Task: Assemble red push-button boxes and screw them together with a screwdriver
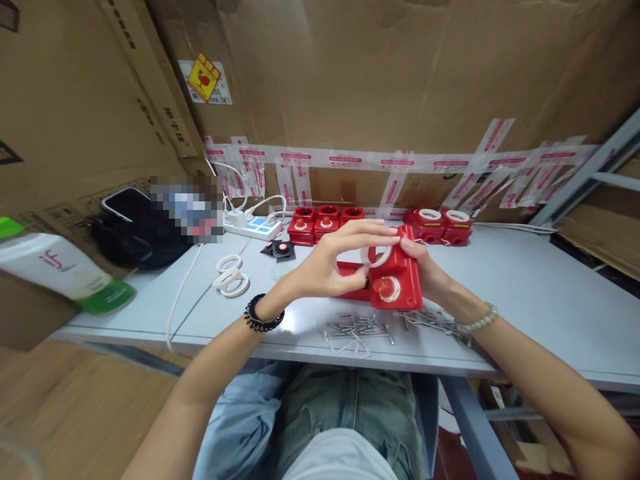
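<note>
My right hand (431, 272) grips a red plastic housing (409, 287) by its right side, tilted above the table. A red knob (384, 288) with a white collar sticks out of its near face. My left hand (333, 261) reaches over from the left, thumb and fingers closed around a white ring (379, 257) at the housing's round opening. How far the ring sits in the opening is hidden by the fingers. Another red piece (353, 280) lies behind my left hand, partly covered. Several metal pins (357, 327) lie below the hands, beside a white string (350, 345).
Several red housings (301, 227) stand at the back; two at right bear white rings (430, 215). Loose white rings (234, 283) and black parts (280, 249) lie left. A power strip (257, 228), black bag (150, 247), phone (126, 204) and white-green bottle (65, 270) are farther left. Cardboard (350, 80) walls the back.
</note>
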The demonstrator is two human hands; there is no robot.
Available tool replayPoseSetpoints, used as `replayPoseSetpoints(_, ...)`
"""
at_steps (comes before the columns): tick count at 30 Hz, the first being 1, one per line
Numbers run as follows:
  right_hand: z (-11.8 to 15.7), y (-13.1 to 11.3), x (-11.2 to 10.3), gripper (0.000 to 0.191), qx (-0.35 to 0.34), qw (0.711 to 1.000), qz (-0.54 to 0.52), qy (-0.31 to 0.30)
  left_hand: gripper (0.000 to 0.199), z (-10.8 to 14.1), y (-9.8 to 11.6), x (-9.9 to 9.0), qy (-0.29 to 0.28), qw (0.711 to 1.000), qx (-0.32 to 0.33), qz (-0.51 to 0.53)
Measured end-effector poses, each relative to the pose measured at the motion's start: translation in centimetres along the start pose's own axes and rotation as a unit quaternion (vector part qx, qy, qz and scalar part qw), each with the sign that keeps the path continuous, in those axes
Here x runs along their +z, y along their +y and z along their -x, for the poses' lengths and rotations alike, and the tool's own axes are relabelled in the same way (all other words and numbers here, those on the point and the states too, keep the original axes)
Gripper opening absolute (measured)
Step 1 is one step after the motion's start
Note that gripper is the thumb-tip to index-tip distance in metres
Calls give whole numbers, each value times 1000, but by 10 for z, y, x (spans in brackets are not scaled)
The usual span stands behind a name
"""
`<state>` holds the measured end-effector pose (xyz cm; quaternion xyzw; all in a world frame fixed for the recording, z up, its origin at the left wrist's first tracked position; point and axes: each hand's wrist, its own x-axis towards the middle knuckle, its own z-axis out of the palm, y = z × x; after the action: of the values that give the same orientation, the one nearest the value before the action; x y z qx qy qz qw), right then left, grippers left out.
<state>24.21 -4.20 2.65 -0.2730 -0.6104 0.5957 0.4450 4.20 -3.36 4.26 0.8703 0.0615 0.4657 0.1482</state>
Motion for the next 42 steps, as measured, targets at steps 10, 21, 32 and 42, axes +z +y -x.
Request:
replayPoseSetpoints(10, 0, 1, 0, 43, -17, 998, 11, 62, 39, 0, -2, 1, 49, 996, -45, -52)
replayPoseSetpoints(21, 1, 0, 3, 51, -2, 995, 21, 96, 44, 1, -4, 1, 61, 995, -59, -46)
replayPoseSetpoints(32, -2, 4, 2, 56, -31, 991, 41, 126, 52, 1, -7, -1, 40, 997, -52, -36)
replayPoseSetpoints(42, -3, 8, -2, 55, -54, 991, 50, 115, 42, 0, -6, -1, 13, 1000, -9, -14)
